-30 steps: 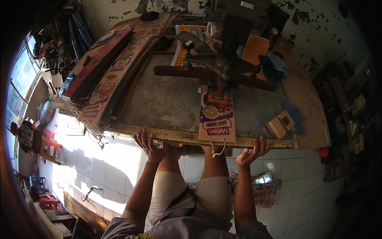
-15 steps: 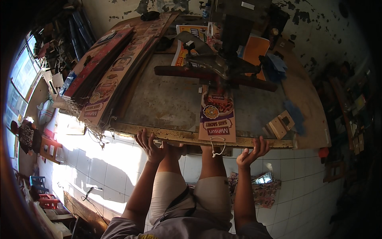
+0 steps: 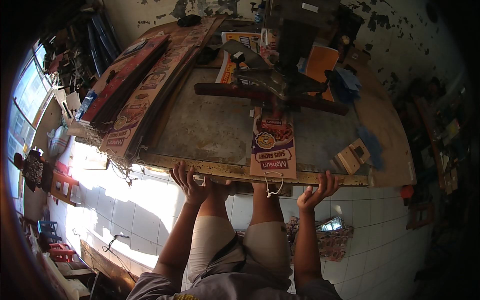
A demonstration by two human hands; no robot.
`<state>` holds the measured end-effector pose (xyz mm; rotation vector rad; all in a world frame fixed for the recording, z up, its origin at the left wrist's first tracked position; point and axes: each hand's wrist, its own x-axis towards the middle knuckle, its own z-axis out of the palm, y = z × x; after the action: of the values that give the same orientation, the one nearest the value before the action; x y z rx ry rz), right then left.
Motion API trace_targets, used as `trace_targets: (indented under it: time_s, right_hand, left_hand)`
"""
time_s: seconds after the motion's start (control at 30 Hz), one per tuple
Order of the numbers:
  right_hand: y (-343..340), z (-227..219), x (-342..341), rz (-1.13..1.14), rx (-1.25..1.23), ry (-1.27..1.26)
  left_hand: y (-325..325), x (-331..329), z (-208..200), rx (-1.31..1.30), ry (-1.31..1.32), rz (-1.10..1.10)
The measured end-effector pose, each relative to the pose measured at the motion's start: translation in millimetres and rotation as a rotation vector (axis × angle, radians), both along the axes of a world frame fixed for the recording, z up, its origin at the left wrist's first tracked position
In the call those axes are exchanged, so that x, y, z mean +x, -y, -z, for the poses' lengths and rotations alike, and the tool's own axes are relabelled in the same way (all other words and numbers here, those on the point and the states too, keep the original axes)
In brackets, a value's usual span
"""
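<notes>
My left hand point(image 3: 189, 186) lies against the front edge of the worktable point(image 3: 200, 125), fingers stretched out and apart. At the same edge, farther right, my right hand point(image 3: 318, 192) touches the table with its fingers up and thumb apart. Neither hand holds anything. Between them a printed cardboard strip point(image 3: 274, 142) in tan and purple lies with its near end at the table edge. A white cord loop point(image 3: 271, 186) hangs from that end. Its far end runs under the dark bar point(image 3: 225, 90) of a press-like metal machine point(image 3: 285, 82), which hides it.
Stacks of long printed strips point(image 3: 142, 95) with dangling cords lie at the left. A small wooden block piece point(image 3: 352, 156) sits near the right front edge, beside a blue patch point(image 3: 370, 145). Orange printed sheets point(image 3: 321, 65) lie behind the machine. An orange stool point(image 3: 64, 188) stands on the floor at left.
</notes>
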<state>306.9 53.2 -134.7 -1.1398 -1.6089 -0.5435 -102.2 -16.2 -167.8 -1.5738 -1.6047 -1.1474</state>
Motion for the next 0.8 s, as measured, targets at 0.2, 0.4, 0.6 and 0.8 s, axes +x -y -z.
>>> trace_targets:
  time_s: [0.2, 0.4, 0.6, 0.8]
  right_hand:
    - [0.2, -1.2, -0.1, 0.003, 0.002, 0.002]
    - [-1.4, 0.0, 0.0, 0.006, 0.020, 0.009]
    - [-1.3, -2.3, -1.2, 0.004, 0.026, 0.010]
    - [-0.5, -0.9, -0.9, 0.011, 0.013, 0.010]
  left_hand:
    - [-0.2, 0.4, -1.3, -0.002, -0.002, -0.001]
    - [-1.0, 0.7, -0.6, 0.006, -0.005, -0.005]
    - [-1.3, 1.4, -0.7, 0.010, 0.000, -0.001]
    - [-1.7, 2.1, -2.5, 0.013, 0.000, -0.002]
